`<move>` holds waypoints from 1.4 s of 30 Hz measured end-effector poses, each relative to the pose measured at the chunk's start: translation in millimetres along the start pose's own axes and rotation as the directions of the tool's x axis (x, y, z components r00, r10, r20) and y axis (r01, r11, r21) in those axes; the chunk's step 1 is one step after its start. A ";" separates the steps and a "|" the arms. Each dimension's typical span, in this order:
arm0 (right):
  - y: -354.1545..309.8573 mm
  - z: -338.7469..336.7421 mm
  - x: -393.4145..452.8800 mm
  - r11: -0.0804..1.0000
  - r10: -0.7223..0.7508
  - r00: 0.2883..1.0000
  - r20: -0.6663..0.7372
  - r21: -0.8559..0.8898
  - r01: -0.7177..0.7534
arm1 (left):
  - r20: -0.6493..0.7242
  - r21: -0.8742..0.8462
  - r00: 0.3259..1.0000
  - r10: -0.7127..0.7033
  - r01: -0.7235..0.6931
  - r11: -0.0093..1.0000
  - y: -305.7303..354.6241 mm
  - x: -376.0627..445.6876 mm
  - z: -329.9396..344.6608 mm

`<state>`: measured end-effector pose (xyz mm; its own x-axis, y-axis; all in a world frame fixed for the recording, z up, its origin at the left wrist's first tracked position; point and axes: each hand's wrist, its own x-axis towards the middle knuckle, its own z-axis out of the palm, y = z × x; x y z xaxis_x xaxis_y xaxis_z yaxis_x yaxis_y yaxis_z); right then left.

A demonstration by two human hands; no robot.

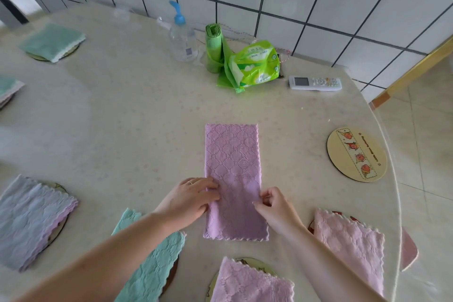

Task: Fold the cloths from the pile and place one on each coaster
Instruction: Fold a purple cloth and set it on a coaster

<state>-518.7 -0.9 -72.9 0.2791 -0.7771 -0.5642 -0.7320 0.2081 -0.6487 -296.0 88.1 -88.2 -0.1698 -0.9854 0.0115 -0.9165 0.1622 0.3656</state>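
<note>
Both hands on a long purple cloth [234, 179] on the worktop [127, 110], left hand [190, 200] flat, open, right hand [274, 206] pinching its edge, one bare coaster [356, 154] nearby, clear pump bottle [182, 39] looking nearly empty

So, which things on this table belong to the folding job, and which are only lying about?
Job: purple cloth under left hand and right hand; bare coaster; folded green cloth.
Lying about: pump bottle, bag roll, tissue pack, remote control.
</note>
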 end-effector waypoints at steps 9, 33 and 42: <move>7.2 -13.5 -23.5 0.960 -0.162 0.987 -0.007 0.231 0.159 | 0.158 -0.401 0.917 -0.367 0.399 0.824 19.3 -4.8 -11.9; -15.8 -13.4 17.9 0.929 -0.283 0.959 -0.007 -0.252 0.272 | 0.063 -0.502 0.757 -0.650 0.587 0.635 9.8 6.7 -4.9; -20.4 -8.7 39.4 0.974 -0.139 0.989 -0.054 -0.188 0.126 | 0.061 -0.416 0.714 -0.697 0.653 0.633 -0.8 33.8 -4.2</move>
<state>-498.2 -41.0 -77.4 0.3438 -0.8296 -0.4400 -0.7944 -0.0071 -0.6074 -299.5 54.5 -84.2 0.4961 -0.8137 -0.3031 -0.5402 -0.5625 0.6259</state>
